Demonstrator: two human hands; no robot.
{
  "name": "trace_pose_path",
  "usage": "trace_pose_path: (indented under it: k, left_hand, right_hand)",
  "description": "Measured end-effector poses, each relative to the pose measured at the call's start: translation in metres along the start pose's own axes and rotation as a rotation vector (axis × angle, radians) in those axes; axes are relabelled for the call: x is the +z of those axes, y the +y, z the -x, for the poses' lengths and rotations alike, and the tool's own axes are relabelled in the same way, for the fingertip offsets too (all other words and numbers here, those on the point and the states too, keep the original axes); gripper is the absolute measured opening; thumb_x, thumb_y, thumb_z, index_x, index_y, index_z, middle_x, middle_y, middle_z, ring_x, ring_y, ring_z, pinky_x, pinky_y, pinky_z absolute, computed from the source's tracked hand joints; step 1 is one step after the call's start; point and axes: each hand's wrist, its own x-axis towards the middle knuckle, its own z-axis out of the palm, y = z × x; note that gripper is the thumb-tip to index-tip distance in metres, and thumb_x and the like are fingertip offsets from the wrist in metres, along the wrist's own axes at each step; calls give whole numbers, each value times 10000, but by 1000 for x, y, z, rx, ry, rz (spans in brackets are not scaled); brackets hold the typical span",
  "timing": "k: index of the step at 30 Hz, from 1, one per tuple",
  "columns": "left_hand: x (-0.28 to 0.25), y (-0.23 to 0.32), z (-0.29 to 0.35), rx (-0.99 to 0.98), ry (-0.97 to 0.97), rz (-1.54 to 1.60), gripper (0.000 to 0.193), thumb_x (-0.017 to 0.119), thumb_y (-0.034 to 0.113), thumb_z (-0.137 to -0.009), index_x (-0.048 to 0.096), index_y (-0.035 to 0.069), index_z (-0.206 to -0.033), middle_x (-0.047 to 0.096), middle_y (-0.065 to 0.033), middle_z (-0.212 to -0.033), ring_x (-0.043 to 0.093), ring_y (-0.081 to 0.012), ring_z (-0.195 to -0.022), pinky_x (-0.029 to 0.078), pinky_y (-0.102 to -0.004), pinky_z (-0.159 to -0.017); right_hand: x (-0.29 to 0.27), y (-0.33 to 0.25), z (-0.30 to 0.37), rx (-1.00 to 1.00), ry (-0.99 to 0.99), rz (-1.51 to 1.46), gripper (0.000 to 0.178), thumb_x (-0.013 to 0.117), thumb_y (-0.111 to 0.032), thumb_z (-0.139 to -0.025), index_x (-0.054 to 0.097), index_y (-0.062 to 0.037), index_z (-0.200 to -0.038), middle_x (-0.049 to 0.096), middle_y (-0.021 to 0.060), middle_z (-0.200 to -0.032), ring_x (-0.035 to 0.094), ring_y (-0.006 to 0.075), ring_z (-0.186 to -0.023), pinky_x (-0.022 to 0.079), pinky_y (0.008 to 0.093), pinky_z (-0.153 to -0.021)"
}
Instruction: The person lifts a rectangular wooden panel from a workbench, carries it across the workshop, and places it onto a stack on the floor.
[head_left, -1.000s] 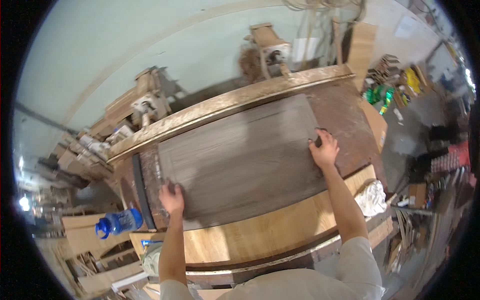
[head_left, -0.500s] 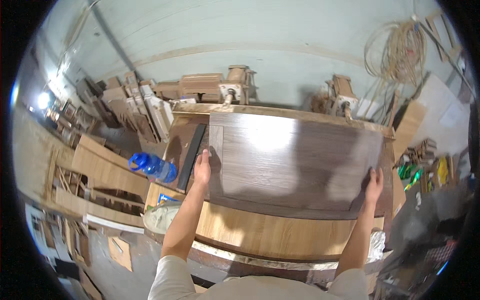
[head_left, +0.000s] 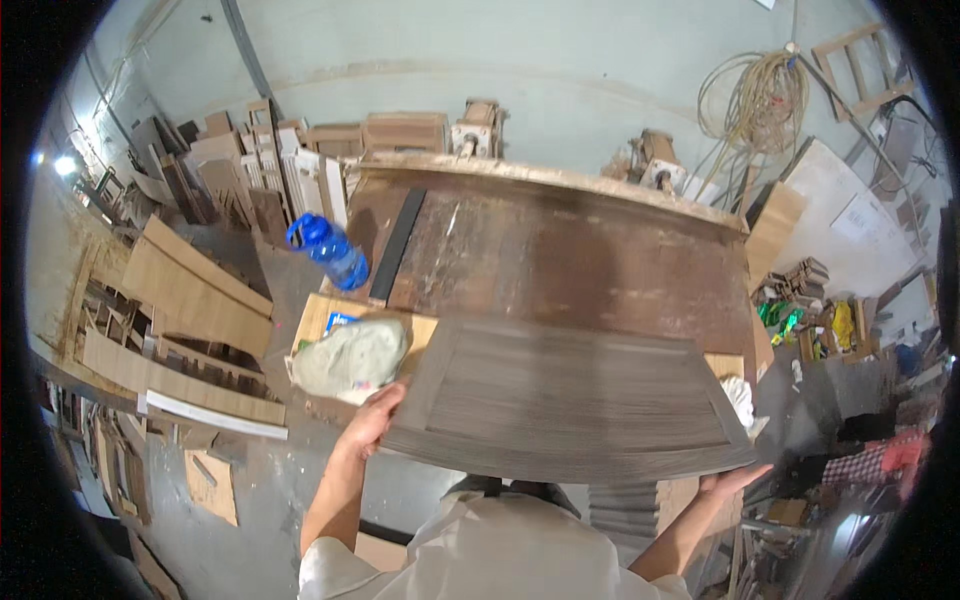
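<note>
A framed grey-brown wood-grain cabinet door panel point(head_left: 560, 400) is held off the bench, close to my body. My left hand point(head_left: 376, 414) is closed on its near left corner, with the fingers partly hidden under the edge. At the near right corner my right hand point(head_left: 732, 482) supports it from below, its fingertips showing past the edge. Beyond the panel lies the worn brown top of the workbench point(head_left: 500, 240). A straight black strip point(head_left: 402, 245) lies along the bench's left side.
A blue water bottle point(head_left: 335, 255) stands left of the strip. Nearer is a crumpled pale cloth point(head_left: 350, 358); a white cloth point(head_left: 738, 400) lies at right. Two clamp cylinders point(head_left: 476, 128) are at the far edge. Wooden boards point(head_left: 190, 285) stand at left, and a coiled hose point(head_left: 765, 105) hangs on the wall.
The panel has come off the bench toward my body with both hands on it, baring the brown bench top. My hands have moved nearer to me.
</note>
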Motion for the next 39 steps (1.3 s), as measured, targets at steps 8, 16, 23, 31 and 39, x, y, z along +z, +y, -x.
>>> trace_pose_path:
  k: [8, 16, 23, 31, 39]
  left_hand:
    - [-16, -109, 31, 45, -213, 7, 497, 501, 133, -994, 387, 131, -1478, 554, -41, -1323, 542, -143, -1148, 462, -297, -944]
    - [-43, -189, 50, 110, -126, -46, 490, 617, 176, -941, 484, 119, -1408, 684, -60, -975, 615, -105, -875, 498, -257, -751]
    - [-43, -214, 52, 66, 119, -609, 361, 627, 308, -926, 653, 13, -1134, 711, -105, -927, 651, -214, -849, 494, -328, -767]
    - [41, -106, 29, 902, 223, -1120, 475, 604, 276, -899, 539, 69, -1321, 497, -222, -1356, 452, -423, -1234, 365, -493, -1042]
    - [136, 23, -92, 887, 63, -1613, 544, 453, 481, -958, 606, 12, -1187, 633, -250, -1111, 583, -419, -1073, 441, -516, -930]
  right_hand:
    - [-160, 4, -5, 186, 214, 239, 545, 469, -388, -968, 432, -83, -1417, 417, 102, -1470, 409, 310, -1316, 358, 465, -1083]
    - [-239, 5, 5, 250, 163, 425, 621, 501, -482, -949, 399, -118, -1442, 424, 68, -1470, 407, 274, -1329, 338, 462, -1097]
    - [-266, 75, 75, 530, -149, 457, 773, 501, -529, -938, 255, -43, -1486, 245, 131, -1551, 259, 301, -1412, 188, 476, -1165]
    - [-261, 104, 120, 705, 162, 519, 573, 620, -463, -861, 468, -158, -1321, 482, 81, -1331, 472, 278, -1190, 426, 440, -970]
    - [-287, 133, 145, 671, 151, 420, 646, 504, -495, -914, 446, -66, -1394, 531, 103, -1326, 550, 267, -998, 427, 432, -932]
